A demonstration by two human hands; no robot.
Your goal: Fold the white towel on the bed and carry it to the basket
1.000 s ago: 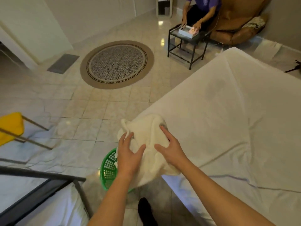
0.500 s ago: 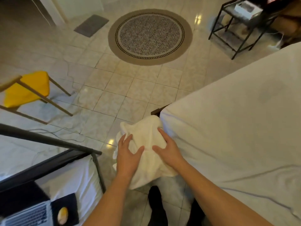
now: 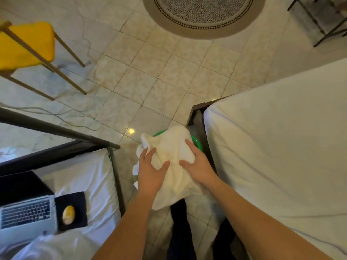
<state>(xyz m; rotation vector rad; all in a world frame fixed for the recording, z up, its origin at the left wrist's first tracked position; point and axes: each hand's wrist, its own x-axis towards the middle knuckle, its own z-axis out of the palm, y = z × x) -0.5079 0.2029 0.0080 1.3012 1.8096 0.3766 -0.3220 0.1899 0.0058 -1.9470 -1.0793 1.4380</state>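
The white towel (image 3: 172, 152) is bunched into a loose bundle and held in the air off the bed's corner. My left hand (image 3: 151, 170) grips its left side and my right hand (image 3: 197, 164) grips its right side. Directly under the towel, only two slivers of the green basket (image 3: 197, 142) rim show on the floor. The bed (image 3: 281, 147), covered in a white sheet, lies to the right with its dark frame corner beside the basket.
A second bed with a black metal frame (image 3: 112, 166) is at the left, bearing a laptop (image 3: 26, 214) and a mouse on a dark pad (image 3: 68, 214). A yellow stool (image 3: 26, 44) and loose cables sit on the tiled floor. A round rug (image 3: 202, 14) lies ahead.
The view has tilted down and shifted toward the gap between the beds. The towel has come off the bed's corner and now hangs over the basket, both hands still holding it.
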